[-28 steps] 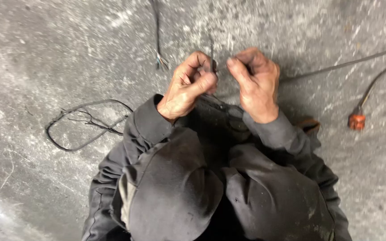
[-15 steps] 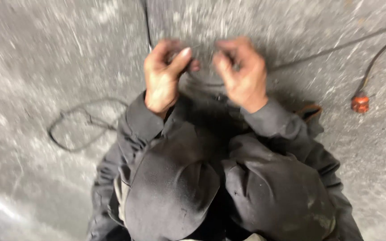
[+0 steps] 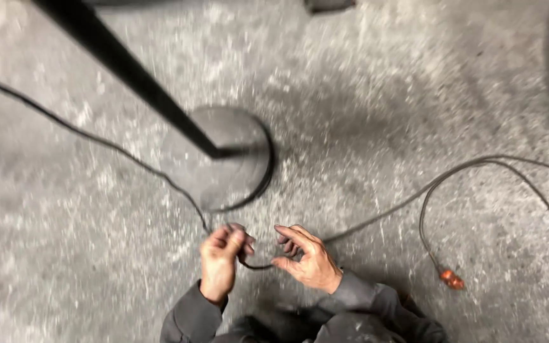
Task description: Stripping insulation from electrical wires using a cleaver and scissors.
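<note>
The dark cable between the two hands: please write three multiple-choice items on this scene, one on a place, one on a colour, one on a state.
1. Where does the round base of the black stand lie?
A. On the floor beyond the hands
B. Behind the person
C. On a table

2. What colour is the plug at the cable's end on the right?
A. Blue
B. Orange-red
C. White

3. What do the hands do with the dark cable?
A. Both hang free of it
B. Only one touches it
C. Both pinch it, a short slack loop between them

Key: 1 A, the base rests on the grey concrete floor above the hands in the picture. 2 B, the plug shows orange-red against the grey. 3 C, the left hand and the right hand each close fingers on the cable.
</note>
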